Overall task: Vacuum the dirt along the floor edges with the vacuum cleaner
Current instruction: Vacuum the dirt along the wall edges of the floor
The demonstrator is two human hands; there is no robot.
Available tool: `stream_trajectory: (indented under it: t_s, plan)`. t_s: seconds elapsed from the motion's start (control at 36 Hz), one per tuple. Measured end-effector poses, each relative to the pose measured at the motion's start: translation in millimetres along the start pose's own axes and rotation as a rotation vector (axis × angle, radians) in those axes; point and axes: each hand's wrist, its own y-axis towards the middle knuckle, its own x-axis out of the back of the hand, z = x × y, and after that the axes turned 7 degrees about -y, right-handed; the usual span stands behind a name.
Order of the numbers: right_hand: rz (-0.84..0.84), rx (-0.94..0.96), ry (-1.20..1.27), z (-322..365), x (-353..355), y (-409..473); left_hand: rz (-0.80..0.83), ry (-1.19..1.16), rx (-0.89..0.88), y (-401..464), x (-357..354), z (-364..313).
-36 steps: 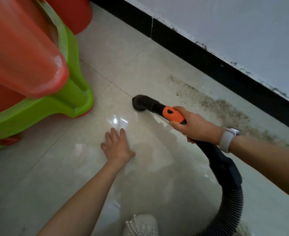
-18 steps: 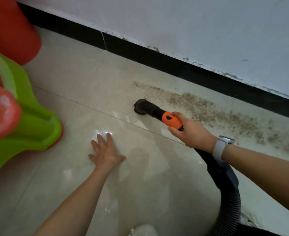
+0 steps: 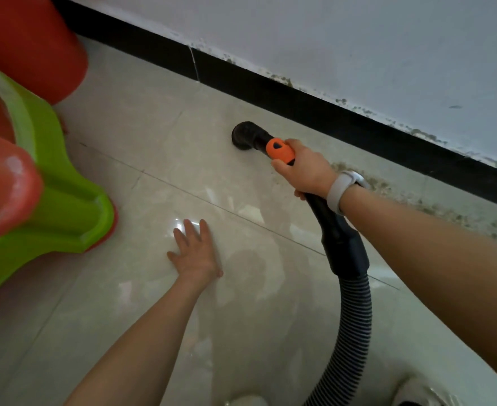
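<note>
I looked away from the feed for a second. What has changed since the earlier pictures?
The vacuum nozzle has slid toward the black baseboard, past the near end of the dirt, which now shows only behind the right hand. Nothing was taken up or let go: the right hand still grips the vacuum's handle, and the left hand stays flat on the floor tile.

A glossy pale beige tiled floor (image 3: pixel 141 136) was seen, on which a green and orange plastic stool (image 3: pixel 59 206) stood; brown gritty dirt (image 3: pixel 434 206) was strewn along the black skirting board (image 3: pixel 300 98).
</note>
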Motion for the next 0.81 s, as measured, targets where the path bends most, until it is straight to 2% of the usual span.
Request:
stream_trajectory:
  t_s: [0.08, 0.28, 0.39, 0.58, 0.81]
  plan:
    - [0.038, -0.042, 0.047, -17, 6, -13, 0.011, -0.015, 0.003, 1, 1, -1]
    - [0.178, -0.001, 0.052, -57, -9, -77, -0.003, -0.043, -0.002, 2, 1, 1]
    - [0.211, -0.019, 0.006, -74, -14, -103, -0.009, -0.157, 0.013, 4, 2, -2]
    - [-0.024, -0.141, -0.033, -95, 0, -93, -0.023, -0.160, 0.044, 5, -4, -11]
    - [-0.084, -0.060, -0.121, -65, -2, -56, 0.006, -0.167, 0.114, 9, -1, -28]
